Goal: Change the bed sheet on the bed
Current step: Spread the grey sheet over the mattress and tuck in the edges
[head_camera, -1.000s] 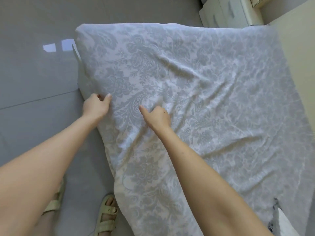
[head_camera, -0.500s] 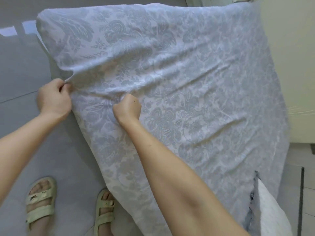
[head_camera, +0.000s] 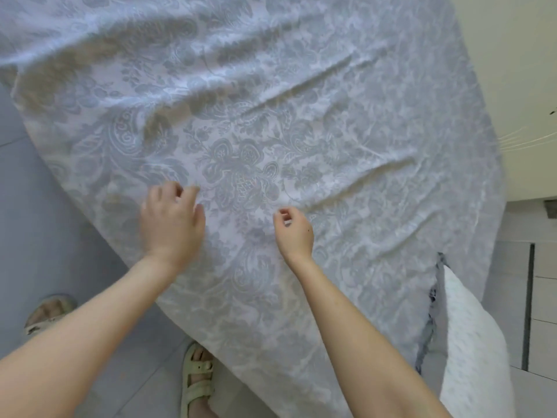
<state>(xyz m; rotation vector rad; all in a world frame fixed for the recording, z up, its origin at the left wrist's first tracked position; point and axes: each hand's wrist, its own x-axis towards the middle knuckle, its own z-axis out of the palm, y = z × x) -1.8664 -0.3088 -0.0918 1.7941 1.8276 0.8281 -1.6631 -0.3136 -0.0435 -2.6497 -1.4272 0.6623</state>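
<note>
A pale sheet (head_camera: 301,122) with a grey-blue floral damask print covers the mattress and hangs over its near edge; long creases run across its right half. My left hand (head_camera: 171,221) hovers over the sheet near the bed's near edge, blurred, with its fingers spread and loosely bent, holding nothing. About a hand's width to the right, my right hand (head_camera: 294,233) is over the sheet with fingers loosely curled; no fabric shows between them.
A white dotted pillow (head_camera: 470,342) with a blue-trimmed edge lies at the bed's lower right. A cream wall (head_camera: 512,70) runs along the far side. My sandalled feet (head_camera: 197,378) stand on grey floor tiles (head_camera: 36,206) beside the bed.
Both hands let go of the sheet edge they were gripping near the corner and moved right along the bed. The view has swung toward the pillow end.
</note>
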